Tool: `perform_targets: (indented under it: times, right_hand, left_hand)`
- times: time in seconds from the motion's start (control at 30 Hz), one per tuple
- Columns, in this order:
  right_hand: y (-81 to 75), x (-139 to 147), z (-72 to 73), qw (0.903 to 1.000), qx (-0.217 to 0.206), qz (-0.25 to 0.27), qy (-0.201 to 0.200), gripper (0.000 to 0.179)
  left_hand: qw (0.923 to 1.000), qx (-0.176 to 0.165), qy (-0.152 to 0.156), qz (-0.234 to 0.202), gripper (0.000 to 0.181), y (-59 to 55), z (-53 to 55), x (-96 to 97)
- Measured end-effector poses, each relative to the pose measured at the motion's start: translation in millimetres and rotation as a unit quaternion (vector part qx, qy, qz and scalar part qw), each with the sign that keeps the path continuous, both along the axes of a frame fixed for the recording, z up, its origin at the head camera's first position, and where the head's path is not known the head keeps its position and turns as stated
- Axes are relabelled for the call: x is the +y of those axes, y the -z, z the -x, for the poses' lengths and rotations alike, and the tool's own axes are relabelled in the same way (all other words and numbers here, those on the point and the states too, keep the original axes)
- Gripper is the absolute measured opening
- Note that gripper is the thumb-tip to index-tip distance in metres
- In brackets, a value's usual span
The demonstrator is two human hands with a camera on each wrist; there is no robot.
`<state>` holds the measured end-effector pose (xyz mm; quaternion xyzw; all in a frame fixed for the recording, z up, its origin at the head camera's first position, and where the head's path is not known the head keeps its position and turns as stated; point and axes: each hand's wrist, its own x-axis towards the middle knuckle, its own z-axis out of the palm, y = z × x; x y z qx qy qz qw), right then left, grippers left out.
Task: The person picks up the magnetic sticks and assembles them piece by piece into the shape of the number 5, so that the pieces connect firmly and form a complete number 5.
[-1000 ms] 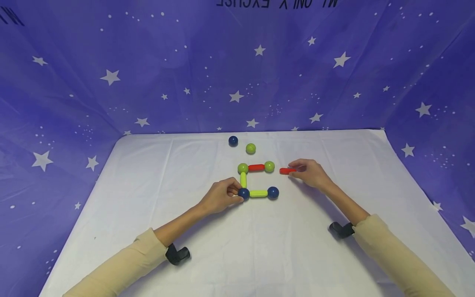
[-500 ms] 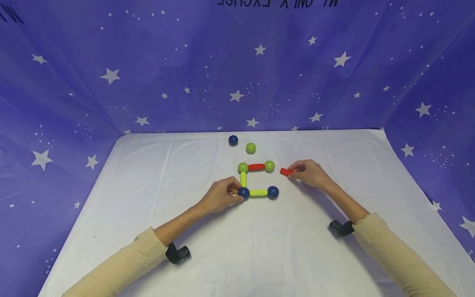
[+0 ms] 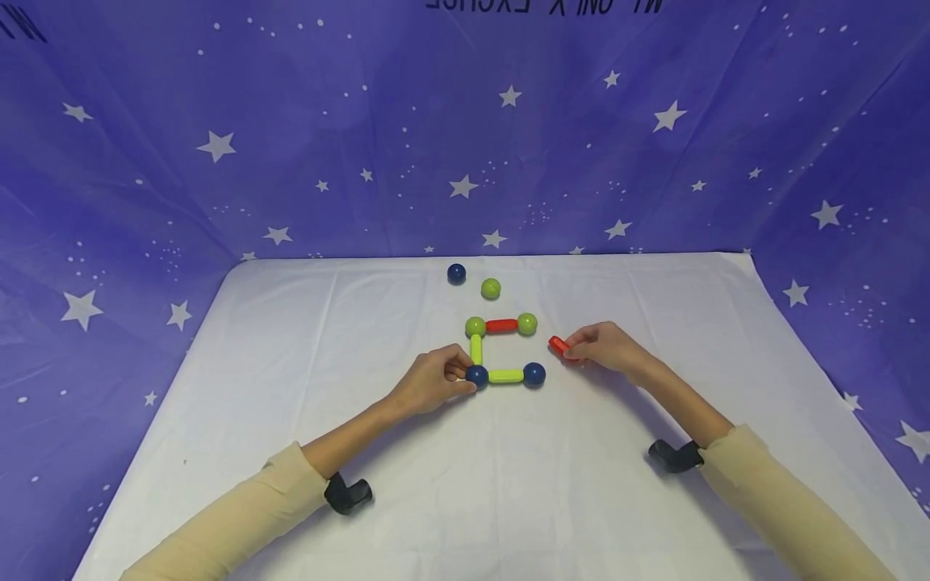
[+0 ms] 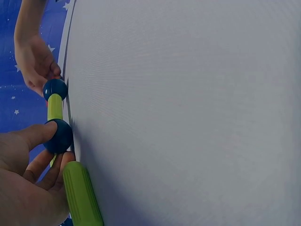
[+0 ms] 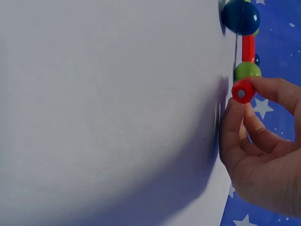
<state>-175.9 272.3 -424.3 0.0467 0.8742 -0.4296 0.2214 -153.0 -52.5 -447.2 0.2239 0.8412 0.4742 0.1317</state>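
Note:
My left hand (image 3: pixel 430 383) pinches a blue ball (image 3: pixel 476 376) between thumb and fingers, at the corner of a three-sided frame. A yellow-green rod (image 3: pixel 506 376) runs right from it to another blue ball (image 3: pixel 534 374). A second yellow-green rod (image 3: pixel 475 350) leads back to a green ball (image 3: pixel 475 327), joined by a red rod (image 3: pixel 501 326) to another green ball (image 3: pixel 526 323). Right of the frame, my right hand (image 3: pixel 610 349) pinches a loose red magnetic rod (image 3: pixel 558 347); its end shows a grey disc in the right wrist view.
Behind the frame lie a loose blue ball (image 3: pixel 456 274) and a green ball (image 3: pixel 491 288). In the left wrist view a ridged green rod (image 4: pixel 82 194) appears by my left fingers, hidden from the head view. Starry purple cloth walls border the white table (image 3: pixel 465 484).
My right hand has moved slightly towards me, and the red rod in it has turned from sideways to slanted. My left hand keeps its place on the blue ball.

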Motion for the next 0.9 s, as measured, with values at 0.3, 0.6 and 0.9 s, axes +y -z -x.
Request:
perform_targets:
  times: [0.3, 0.6, 0.9]
  right_hand:
    - [-0.9, 3, -29.2, 0.9933, -0.026, 0.111, 0.016, 0.031]
    - [6.2, -8, -59.8, 0.9739, -0.061, 0.212, 0.054, 0.032]
    - [11.6, -20, -80.5, 0.9711, -0.074, 0.226, 0.023, 0.03]
  left_hand:
    - [1.0, -0.005, -0.003, 0.005, 0.026, -1.3, 0.3, -0.5]
    - [1.0, -0.001, -0.004, 0.0, 0.026, 0.2, -0.2, -1.4]
    - [1.0, 0.002, -0.002, -0.003, 0.025, -0.2, -0.6, 0.6]
